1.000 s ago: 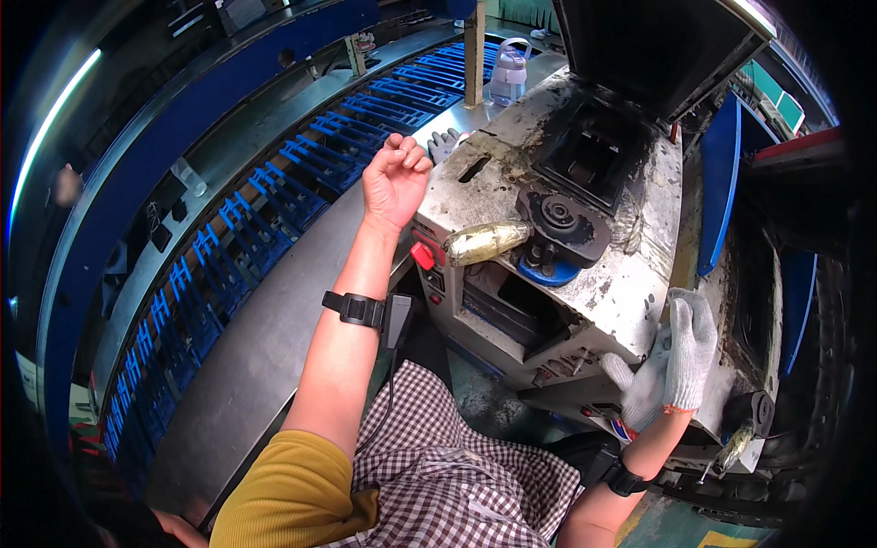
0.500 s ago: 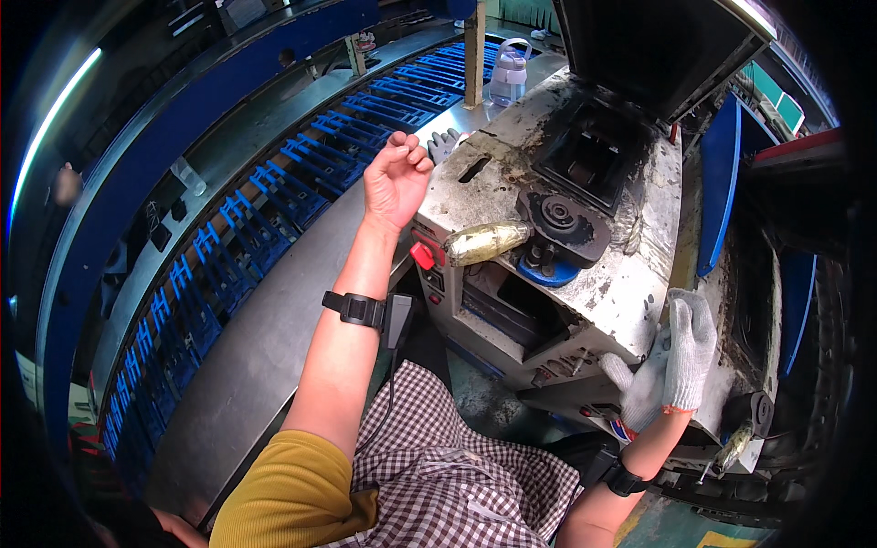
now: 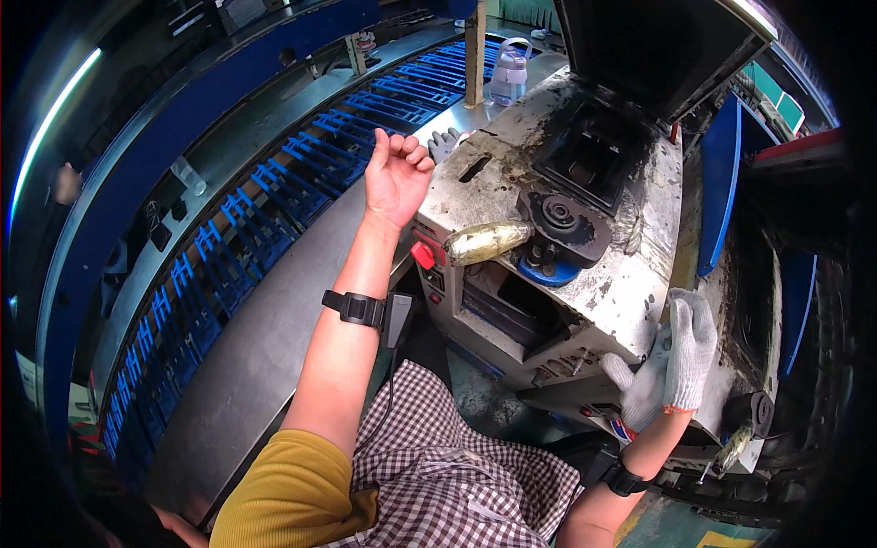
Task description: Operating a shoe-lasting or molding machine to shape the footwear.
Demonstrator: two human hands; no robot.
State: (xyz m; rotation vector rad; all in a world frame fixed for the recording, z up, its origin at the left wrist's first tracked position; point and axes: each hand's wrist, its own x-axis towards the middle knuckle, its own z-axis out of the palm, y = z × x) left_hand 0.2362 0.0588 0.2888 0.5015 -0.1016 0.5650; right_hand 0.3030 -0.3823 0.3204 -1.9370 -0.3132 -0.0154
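Note:
My left hand (image 3: 398, 180) is bare and raised in front of the machine's near-left corner. Its palm is turned up, with the fingers loosely curled, the thumb apart and nothing in it. My right hand (image 3: 691, 352) wears a white knit work glove and is beside the machine's right side. Against its inner side is a second white work glove (image 3: 645, 393), which it appears to hold; the grip is partly hidden. Just behind my left hand, a grey glove (image 3: 444, 144) shows partly at the machine's edge; I cannot tell whether it is worn.
The stained white machine (image 3: 493, 164) has a raised black lid (image 3: 653, 46), a tape-wrapped handle (image 3: 489, 243) and a red switch (image 3: 422, 255). A blue-slatted conveyor (image 3: 247, 196) curves along the left. A clear bottle (image 3: 509, 78) stands behind. Another similar machine (image 3: 744, 356) is at the right.
The thumb of my left hand has lifted away from the fingers, and the hand has opened a little. My right hand and the second glove look unmoved.

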